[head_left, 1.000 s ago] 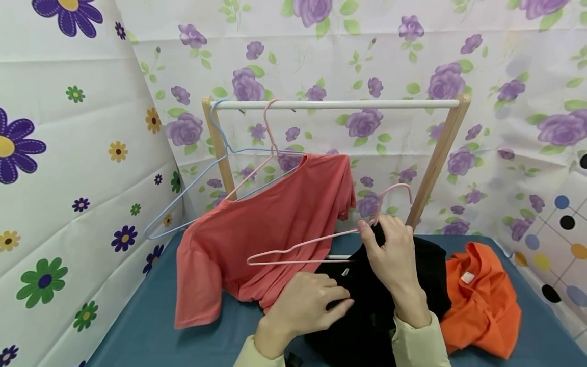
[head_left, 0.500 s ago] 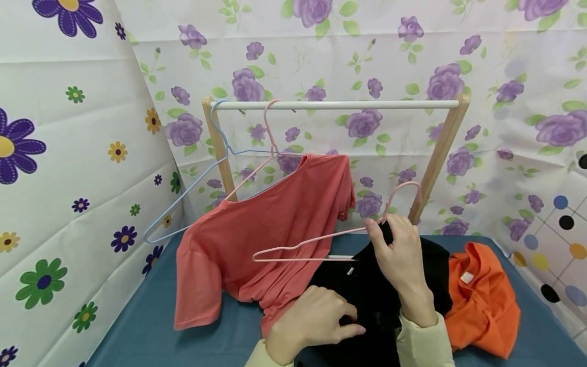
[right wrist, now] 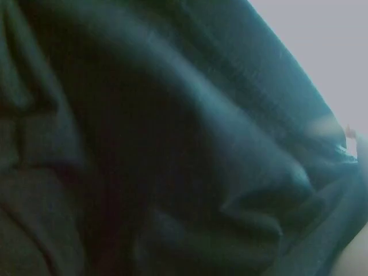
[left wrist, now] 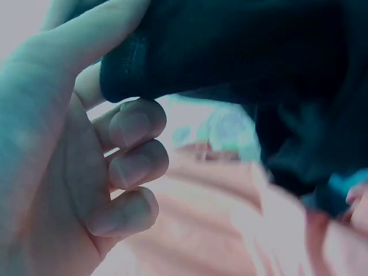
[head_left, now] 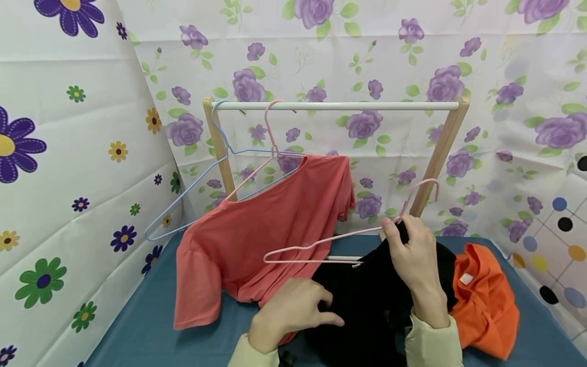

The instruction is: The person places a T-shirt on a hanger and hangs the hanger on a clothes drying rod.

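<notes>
We see the left hand [head_left: 293, 311] pinching the black cloth [head_left: 367, 311] between thumb and forefinger, other fingers curled. The right hand [head_left: 415, 255] grips the thin pink hanger [head_left: 346, 236] and bunched cloth. Soft, creased, it sits between coral shirt [head_left: 261, 229] and orange cloth [head_left: 488, 300].

So you've got a white back wall sheet [head_left: 321, 56] covered in purple roses and green leaves, with a fold line running across it, and a creased left wall sheet [head_left: 87, 132] with cartoony purple, green and yellow daisies. Down on your right there's a dotted panel [head_left: 560, 260], blue, black, yellow and orange spots plus thin grey lines, and your tabletop [head_left: 137, 306] is plain dark blue under pretty even, bright light.
</notes>
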`<state>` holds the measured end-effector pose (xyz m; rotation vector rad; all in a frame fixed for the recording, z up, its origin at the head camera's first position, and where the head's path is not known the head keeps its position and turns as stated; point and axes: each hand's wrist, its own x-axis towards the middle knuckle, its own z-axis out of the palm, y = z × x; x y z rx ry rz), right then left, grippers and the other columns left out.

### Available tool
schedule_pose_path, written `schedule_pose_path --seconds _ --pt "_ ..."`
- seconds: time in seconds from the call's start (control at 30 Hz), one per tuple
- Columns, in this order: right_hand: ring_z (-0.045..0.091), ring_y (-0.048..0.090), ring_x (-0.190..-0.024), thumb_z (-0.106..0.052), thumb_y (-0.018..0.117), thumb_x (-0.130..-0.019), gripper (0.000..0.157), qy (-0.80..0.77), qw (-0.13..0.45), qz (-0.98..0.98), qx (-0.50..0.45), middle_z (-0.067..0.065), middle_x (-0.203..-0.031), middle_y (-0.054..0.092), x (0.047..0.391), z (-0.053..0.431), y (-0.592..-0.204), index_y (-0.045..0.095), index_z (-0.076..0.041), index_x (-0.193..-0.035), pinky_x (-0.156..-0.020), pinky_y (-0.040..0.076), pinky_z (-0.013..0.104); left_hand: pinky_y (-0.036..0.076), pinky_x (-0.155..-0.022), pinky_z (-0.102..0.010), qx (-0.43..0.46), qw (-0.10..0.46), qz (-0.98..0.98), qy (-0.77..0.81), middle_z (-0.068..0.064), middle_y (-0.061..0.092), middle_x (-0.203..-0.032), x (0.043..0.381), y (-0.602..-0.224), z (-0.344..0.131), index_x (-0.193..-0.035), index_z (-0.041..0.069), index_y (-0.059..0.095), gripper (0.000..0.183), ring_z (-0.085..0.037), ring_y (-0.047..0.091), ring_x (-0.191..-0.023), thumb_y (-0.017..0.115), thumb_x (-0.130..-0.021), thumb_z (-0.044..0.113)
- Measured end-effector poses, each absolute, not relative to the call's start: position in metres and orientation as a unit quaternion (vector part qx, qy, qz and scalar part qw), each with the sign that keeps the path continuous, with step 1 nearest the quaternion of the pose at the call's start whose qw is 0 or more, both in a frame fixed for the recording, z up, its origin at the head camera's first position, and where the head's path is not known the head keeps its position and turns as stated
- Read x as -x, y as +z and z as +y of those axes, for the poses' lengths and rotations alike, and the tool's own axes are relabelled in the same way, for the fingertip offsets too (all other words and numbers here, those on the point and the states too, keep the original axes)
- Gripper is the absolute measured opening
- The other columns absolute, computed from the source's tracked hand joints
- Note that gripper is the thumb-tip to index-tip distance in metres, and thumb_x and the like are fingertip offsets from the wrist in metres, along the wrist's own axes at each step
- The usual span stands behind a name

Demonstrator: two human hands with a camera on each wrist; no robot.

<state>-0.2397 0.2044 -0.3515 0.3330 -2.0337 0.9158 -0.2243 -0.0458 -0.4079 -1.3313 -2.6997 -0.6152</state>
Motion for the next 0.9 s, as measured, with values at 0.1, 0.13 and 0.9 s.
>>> schedule_pose_path --seconds 0.1,0.13,0.9 --pt "0.02 0.049 -0.07 -0.023 0.058 -0.099 0.022 0.365 0.431 -0.815 -0.129 0.005 -0.074 0.053 0.238 0.209 -0.351 0.058 -0.007 -0.083 -0.065 0.032 0.031 0.041 -0.054 -0.019 0.392 0.013 -0.894 -0.216 0.017 0.058 -0.067 0.229 -0.404 -0.061 -0.081 0.027 0.073 0.038 0.002 0.049 -0.058 0.063 -0.083 0.064" --pt "0.018 0.048 -0.068 -0.023 0.058 -0.099 0.022 0.366 0.43 -0.816 -0.126 0.005 -0.072 0.051 0.237 0.21 -0.351 0.058 -0.008 -0.082 -0.064 0.032 0.03 0.044 -0.057 -0.019 0.381 0.011 -0.898 -0.222 0.017 0.062 -0.074 0.231 -0.403 -0.066 -0.088 0.027 0.076 0.04 0.002 0.052 -0.062 0.063 -0.083 0.065" --pt "0.017 0.039 -0.056 -0.022 0.065 -0.094 0.027 0.36 0.421 -0.826 -0.105 0.003 -0.065 0.043 0.234 0.226 -0.352 0.054 -0.013 -0.071 -0.057 0.029 0.026 0.045 -0.058 -0.023 0.31 0.145 -0.887 -0.309 0.018 0.048 -0.06 0.234 -0.387 -0.12 -0.086 0.023 0.075 0.036 0.001 0.046 -0.056 0.068 -0.083 0.059"
